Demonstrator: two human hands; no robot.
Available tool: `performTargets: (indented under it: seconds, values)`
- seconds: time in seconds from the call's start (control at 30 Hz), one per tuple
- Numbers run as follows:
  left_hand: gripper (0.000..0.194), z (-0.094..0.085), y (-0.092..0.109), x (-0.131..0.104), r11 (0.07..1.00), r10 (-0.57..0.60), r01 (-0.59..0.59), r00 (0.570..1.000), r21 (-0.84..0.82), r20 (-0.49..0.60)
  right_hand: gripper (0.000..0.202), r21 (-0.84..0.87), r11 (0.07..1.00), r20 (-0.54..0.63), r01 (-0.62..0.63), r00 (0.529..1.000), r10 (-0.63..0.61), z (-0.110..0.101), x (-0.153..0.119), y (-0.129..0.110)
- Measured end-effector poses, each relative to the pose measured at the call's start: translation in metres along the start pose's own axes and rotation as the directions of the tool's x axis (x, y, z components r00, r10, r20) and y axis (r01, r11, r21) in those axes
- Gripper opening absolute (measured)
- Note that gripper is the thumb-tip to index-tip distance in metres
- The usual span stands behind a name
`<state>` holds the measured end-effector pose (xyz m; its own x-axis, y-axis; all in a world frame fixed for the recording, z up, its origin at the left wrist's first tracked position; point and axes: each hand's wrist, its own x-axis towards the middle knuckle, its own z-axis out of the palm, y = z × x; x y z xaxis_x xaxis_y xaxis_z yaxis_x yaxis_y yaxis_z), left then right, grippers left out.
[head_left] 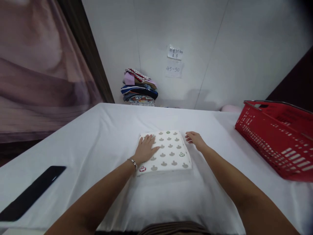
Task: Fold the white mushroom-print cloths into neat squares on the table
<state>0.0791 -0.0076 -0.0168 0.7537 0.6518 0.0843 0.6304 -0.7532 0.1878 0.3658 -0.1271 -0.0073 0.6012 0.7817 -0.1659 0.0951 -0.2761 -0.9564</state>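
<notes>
A folded white cloth (168,155) printed with grey, green and red mushroom shapes lies flat on the white-covered table (210,127). My left hand (146,149), with a bracelet at the wrist, rests palm down on the cloth's left part, its fingers spread. Just off the cloth's upper right edge is my right hand (193,138), its fingers loosely bent and apart, with nothing in them. A small gap shows between it and the cloth.
At the right stands a red plastic basket (276,140). A black flat object (31,192) lies at the left. Behind the table's far edge is a pile of folded fabrics (140,88), beside paper signs (173,69) on the wall. A pinkish curtain (44,65) hangs at the left.
</notes>
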Motion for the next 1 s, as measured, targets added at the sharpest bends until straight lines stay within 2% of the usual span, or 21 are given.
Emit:
performTargets:
  seconds: [0.13,0.23,0.33,0.47,0.57,0.73,0.87,1.0]
  values:
    - [0.061,-0.014,0.013,-0.005,1.0,-0.008,0.009,0.999,-0.027,0.04,0.021,-0.038,0.999,0.065,-0.012,0.998,0.014,-0.008,-0.048,0.017]
    - [0.06,-0.017,0.043,-0.022,0.993,0.11,-0.109,0.993,-0.052,0.031,0.019,-0.074,0.997,0.084,0.024,0.996,-0.018,-0.006,-0.075,0.029]
    - [0.057,-0.013,0.077,-0.038,0.97,0.23,-0.226,0.972,-0.09,0.041,0.017,-0.1,0.991,0.084,0.09,0.993,-0.081,-0.002,-0.088,0.033]
    - [0.051,-0.002,0.106,-0.046,0.961,0.266,-0.263,0.964,-0.087,0.016,0.022,-0.232,0.962,0.096,0.146,0.987,-0.126,0.003,-0.089,0.029]
    - [0.051,0.004,0.109,-0.044,0.963,0.258,-0.256,0.966,-0.085,0.019,0.026,-0.377,0.913,0.107,0.155,0.987,-0.123,0.005,-0.086,0.023]
    - [0.052,0.008,0.108,-0.042,0.966,0.25,-0.247,0.968,-0.074,0.031,0.019,-0.535,0.831,0.078,0.152,0.988,-0.131,0.009,-0.087,0.016]
    - [0.052,0.004,0.11,-0.042,0.968,0.24,-0.235,0.969,-0.082,0.057,0.017,-0.57,0.801,0.087,0.182,0.983,-0.162,0.014,-0.09,0.014]
    - [0.051,-0.004,0.113,-0.04,0.97,0.233,-0.226,0.969,-0.092,0.079,0.02,-0.521,0.829,0.074,0.205,0.978,-0.195,0.014,-0.089,0.014]
